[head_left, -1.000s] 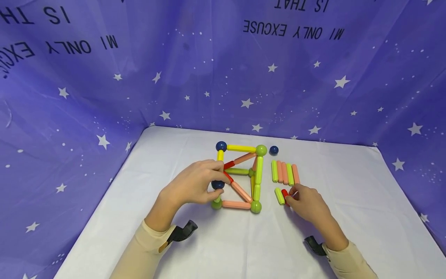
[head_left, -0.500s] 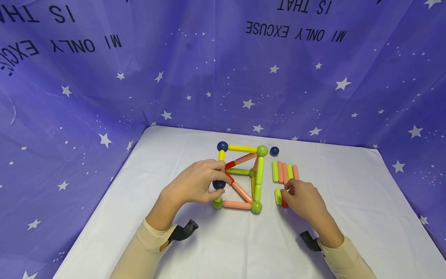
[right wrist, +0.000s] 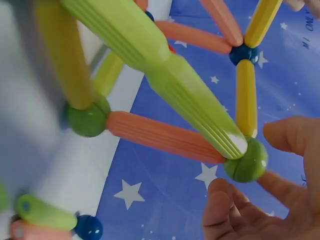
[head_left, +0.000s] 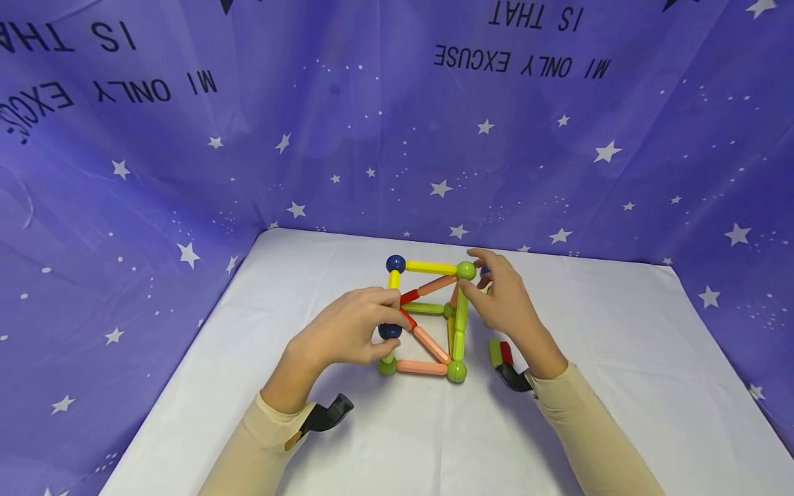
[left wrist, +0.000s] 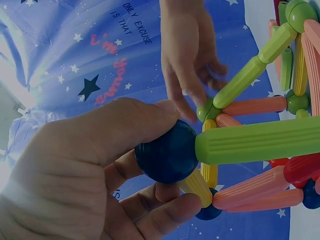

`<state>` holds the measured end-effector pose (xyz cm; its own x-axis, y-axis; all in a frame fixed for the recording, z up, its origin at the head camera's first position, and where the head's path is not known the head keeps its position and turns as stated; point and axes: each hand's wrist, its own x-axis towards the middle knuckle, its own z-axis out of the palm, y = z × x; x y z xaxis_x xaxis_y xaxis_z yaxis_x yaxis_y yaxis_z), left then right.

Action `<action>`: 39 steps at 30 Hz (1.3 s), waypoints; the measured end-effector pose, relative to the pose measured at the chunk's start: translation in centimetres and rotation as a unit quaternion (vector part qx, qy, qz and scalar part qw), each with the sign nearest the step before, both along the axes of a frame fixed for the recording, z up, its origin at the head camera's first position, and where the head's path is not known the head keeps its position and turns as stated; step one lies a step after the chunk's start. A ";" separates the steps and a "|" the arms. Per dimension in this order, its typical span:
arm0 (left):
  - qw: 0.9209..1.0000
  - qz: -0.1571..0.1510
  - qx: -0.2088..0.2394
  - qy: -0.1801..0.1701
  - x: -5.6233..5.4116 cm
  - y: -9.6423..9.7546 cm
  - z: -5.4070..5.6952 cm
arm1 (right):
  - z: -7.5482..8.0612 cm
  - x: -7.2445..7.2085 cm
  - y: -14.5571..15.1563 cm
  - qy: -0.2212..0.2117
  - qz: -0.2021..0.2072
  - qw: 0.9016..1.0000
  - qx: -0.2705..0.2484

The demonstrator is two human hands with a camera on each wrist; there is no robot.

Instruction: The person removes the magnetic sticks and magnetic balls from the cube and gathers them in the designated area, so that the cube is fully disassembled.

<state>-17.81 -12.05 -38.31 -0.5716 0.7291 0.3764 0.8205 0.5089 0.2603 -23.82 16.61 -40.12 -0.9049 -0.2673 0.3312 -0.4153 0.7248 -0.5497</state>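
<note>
Mid-frame, the left hand (head_left: 350,327) pinches a blue ball (head_left: 390,331), seemingly bracing the structure (head_left: 422,368); the right hand (head_left: 504,296), fingers parted at a green ball (head_left: 466,271), probably needs a gentle pinch next.

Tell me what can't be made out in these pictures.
Head view: blue ball, mostly hidden behind the right hand.
Head view: left ends of the red rods, covered by the left hand.
Left wrist view: far end of the nearest green rod, cut off by the right edge.
Right wrist view: loose pink rod, partly cut off by the bottom edge.
</note>
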 end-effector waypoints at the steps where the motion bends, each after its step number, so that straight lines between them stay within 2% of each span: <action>1: 1.000 -0.001 0.002 0.000 0.0 0.1 0.0 | 0.1 -0.5 -0.3 -0.002 0.008 1.000 0.005; 5: 1.000 -0.005 0.007 -0.001 0.1 0.3 -0.2 | 0.3 -1.9 -0.9 -0.023 0.021 0.999 0.032; 12: 1.000 -0.012 0.017 -0.020 -0.2 0.4 0.0 | 0.5 -2.2 -1.2 -0.033 0.019 0.998 0.048; 15: 0.997 -0.004 0.053 -0.051 -0.6 0.0 0.0 | 0.6 -2.4 -1.3 -0.033 0.033 0.998 0.046; 18: 0.991 0.011 0.103 -0.082 -1.0 -0.5 -0.2 | 0.5 -2.6 -1.3 -0.038 0.053 0.997 0.043; 21: 0.986 0.023 0.135 -0.098 -1.4 -0.7 -0.7 | 0.5 -2.8 -1.3 -0.039 0.070 0.996 0.041; 23: 0.984 0.021 0.144 -0.106 -1.5 -0.8 -0.9 | 0.4 -2.8 -1.2 -0.039 0.078 0.995 0.038; 29: 0.980 0.006 0.156 -0.121 -1.5 -0.7 -1.0 | 0.6 -3.0 -0.8 -0.045 0.095 0.994 0.032; 39: 0.981 0.007 0.148 -0.127 -1.3 -0.7 -1.0 | 0.8 -3.0 -0.6 -0.041 0.105 0.993 0.041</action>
<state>-19.07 -12.73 -39.33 -0.6831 0.6016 0.4141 0.7038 0.3906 0.5934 -26.85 16.02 -39.29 -0.8489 -0.4768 0.2281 -0.5190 0.6703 -0.5304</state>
